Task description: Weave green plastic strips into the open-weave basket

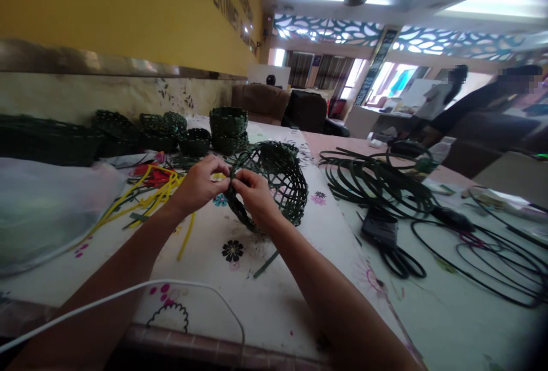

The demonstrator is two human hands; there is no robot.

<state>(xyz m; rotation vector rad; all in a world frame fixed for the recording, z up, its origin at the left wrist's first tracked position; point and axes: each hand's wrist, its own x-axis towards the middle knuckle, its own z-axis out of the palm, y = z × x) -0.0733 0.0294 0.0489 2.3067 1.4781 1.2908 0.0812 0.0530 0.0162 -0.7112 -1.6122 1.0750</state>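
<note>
A dark green woven basket lies tipped on its side on the flowered tablecloth, its opening turned toward the left. My left hand pinches at the basket's rim from the left, thumb and forefinger closed. Right beside it, my right hand grips the same rim between thumb and fingertips. The fingertips of both hands nearly meet there. Whether a loose strip end is between them is too small to tell. A short green strip lies below the basket.
Finished-looking green baskets stand along the wall. Yellow strips and a clear plastic bag lie left. To the right are coiled green strips, a phone and scissors. A white cable crosses the front. Two people stand far right.
</note>
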